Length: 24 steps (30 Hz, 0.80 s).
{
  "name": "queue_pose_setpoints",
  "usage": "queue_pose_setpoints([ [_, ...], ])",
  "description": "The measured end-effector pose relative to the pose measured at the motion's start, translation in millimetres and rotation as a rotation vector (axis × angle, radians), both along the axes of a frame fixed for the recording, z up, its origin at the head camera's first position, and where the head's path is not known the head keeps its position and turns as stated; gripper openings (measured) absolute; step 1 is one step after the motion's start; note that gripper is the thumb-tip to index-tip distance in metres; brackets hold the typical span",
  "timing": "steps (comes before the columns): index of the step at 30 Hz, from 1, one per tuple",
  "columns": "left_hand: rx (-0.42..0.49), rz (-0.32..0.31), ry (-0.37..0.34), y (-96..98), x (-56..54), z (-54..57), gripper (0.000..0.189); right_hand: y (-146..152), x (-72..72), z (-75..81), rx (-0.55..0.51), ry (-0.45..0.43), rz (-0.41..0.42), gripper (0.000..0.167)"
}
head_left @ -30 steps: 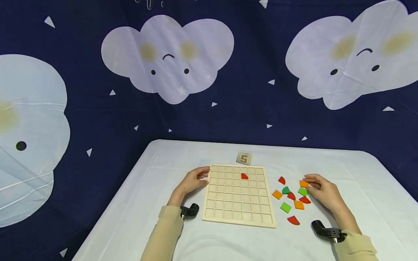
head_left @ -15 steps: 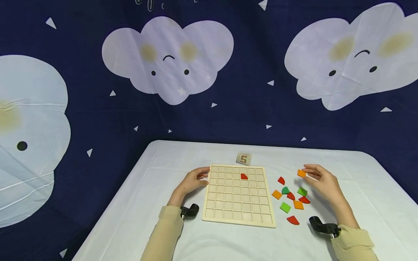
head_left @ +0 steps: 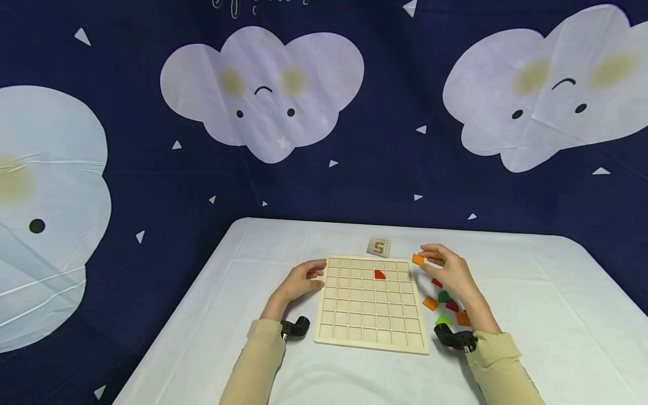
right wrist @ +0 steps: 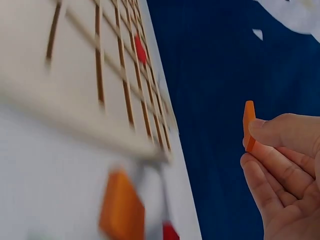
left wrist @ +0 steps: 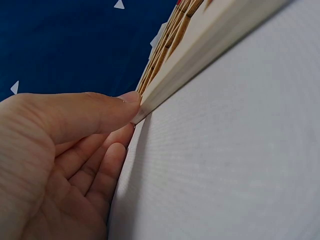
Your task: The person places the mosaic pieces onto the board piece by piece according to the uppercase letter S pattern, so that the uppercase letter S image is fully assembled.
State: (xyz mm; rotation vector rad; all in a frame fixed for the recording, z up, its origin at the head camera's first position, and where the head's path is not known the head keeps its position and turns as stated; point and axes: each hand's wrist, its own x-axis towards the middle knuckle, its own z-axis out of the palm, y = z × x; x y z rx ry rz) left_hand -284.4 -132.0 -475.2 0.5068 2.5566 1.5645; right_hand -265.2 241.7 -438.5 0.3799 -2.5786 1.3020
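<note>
A pale grid board [head_left: 349,344] lies on the white table. Its left edge is touched by the fingertips and thumb of my left hand [head_left: 298,283], which are loosely bent and hold no piece. My right hand [head_left: 451,273] pinches an orange square tile [head_left: 417,259] between thumb and fingers, raised near the board's upper right corner. In the right wrist view the orange tile [right wrist: 249,126] stands on edge in the pinch. One red quarter-round piece [head_left: 379,274] sits in a cell of the board's upper part.
Loose pieces lie right of the board, partly hidden by my right arm: an orange tile [head_left: 431,303], a dark green piece [head_left: 444,296], a light green tile [head_left: 443,320] and several others. A small pattern card [head_left: 378,247] lies behind the board.
My right hand has lifted the orange square tile from the loose pieces and carried it left, towards the board's upper right corner. The left hand stays at the board's left edge.
</note>
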Motion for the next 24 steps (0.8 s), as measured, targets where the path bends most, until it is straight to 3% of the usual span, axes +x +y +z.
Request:
queue_pose_setpoints([
  [3, 0.007, -0.004, 0.004, -0.5, 0.1, -0.1, 0.059, -19.3, -0.8, 5.5, -0.037, -0.022, 0.043, 0.041],
  [15, 0.002, -0.009, 0.013, -1.4, 0.3, 1.0, 0.058, -55.9, -10.5, -1.2, -0.094, -0.03, 0.102, 0.043],
  [24, -0.011, -0.01, 0.018, -2.1, -1.7, 0.2, 0.059, -79.2, -19.1, -7.1, -0.074, -0.082, 0.137, 0.046],
])
